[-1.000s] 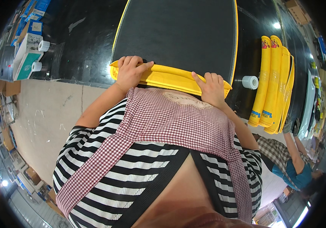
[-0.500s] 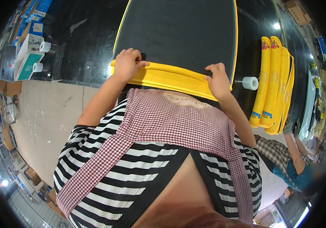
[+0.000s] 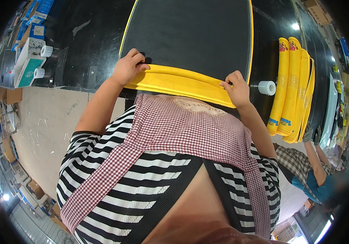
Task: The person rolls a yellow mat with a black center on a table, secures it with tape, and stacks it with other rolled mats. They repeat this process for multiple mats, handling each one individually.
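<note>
The black mat [image 3: 188, 36] is lying on the table [image 3: 83, 46], the left hand [image 3: 126, 69] and right hand [image 3: 238, 89] each closing narrowly on its folded yellow near edge. Right of the mat, a white tape roll [image 3: 267, 88] is sitting close by, ahead of yellow rolls [image 3: 284, 85]; well left, a white-and-teal box [image 3: 32, 72] is standing, its contents not showing clearly.

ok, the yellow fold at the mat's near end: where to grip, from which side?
Probably near both ends, from above: the yellow fold is a long, narrow band, its middle exposed on top, while the apron crowds its near side.
</note>
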{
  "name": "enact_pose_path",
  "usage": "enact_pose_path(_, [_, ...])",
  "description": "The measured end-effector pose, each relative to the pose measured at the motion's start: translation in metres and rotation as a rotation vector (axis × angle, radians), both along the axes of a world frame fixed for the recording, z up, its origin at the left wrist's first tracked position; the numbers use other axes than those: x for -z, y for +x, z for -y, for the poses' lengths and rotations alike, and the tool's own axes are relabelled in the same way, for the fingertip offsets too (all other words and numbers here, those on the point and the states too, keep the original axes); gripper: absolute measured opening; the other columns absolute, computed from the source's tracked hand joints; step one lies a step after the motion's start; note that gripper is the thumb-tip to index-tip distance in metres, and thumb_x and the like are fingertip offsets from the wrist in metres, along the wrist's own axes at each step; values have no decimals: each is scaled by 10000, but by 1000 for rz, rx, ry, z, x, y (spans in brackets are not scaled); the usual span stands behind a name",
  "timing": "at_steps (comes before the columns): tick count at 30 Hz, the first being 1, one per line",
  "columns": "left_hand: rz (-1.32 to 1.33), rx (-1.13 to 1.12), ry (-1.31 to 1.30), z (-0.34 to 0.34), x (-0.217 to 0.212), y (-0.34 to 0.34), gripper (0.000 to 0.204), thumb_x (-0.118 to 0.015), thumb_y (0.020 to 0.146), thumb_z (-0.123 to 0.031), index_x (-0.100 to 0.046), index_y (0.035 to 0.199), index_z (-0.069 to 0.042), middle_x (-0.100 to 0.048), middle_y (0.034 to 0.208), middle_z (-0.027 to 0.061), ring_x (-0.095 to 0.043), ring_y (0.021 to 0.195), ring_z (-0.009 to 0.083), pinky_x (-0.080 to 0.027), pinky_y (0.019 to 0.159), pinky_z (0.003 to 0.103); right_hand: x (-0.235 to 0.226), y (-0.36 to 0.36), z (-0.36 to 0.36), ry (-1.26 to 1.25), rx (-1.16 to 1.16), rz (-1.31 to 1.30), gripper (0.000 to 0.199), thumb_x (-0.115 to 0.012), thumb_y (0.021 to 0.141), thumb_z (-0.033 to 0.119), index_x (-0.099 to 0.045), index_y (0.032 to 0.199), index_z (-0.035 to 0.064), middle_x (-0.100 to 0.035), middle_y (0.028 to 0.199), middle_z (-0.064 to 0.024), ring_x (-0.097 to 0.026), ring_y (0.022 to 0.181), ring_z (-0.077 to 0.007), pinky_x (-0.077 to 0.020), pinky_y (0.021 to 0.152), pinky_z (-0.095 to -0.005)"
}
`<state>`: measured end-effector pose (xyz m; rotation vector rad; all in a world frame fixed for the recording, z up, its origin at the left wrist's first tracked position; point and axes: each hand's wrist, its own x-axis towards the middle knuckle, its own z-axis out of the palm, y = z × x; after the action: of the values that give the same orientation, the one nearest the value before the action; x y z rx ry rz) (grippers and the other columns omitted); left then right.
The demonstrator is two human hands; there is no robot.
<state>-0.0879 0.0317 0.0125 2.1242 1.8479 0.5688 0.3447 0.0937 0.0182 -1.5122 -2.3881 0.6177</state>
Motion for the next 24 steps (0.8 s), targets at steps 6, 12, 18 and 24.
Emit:
enact_pose_path(6, [-147,194,224,1,6,-9,162,-806,838,-205,-714,920,-100,-613,953,63,-628,894,268,-528,787,380,6,13,13,449,-267,11,198,-786,873,205,-722,977,49,-614,1005,-84,-627,899,-255,-524,754,-370])
enact_pose_path(12, [-117,388,303,0,1,-21,204,-805,855,-233,-740,987,-92,-615,971,88,-629,888,264,-538,764,369,-5,18,18,393,-313,118,212,-758,891,175,-746,1059,47,-627,980,-77,-607,927,-257,-522,770,-349])
enact_pose_path(18, [-158,379,166,-14,-3,-29,222,-772,885,-178,-740,1087,-91,-637,1023,80,-649,908,274,-565,767,356,-1,15,-5,293,-218,181,205,-727,915,155,-729,1097,62,-624,949,-86,-616,948,-271,-540,790,-363])
enact_pose_path(24, [-362,281,57,-31,-23,-9,298,-690,923,-123,-699,1220,-94,-632,1110,78,-633,1013,303,-551,874,356,-1,1,-11,343,-159,309,269,-655,881,55,-711,1145,60,-654,1076,-89,-606,982,-302,-546,834,-383])
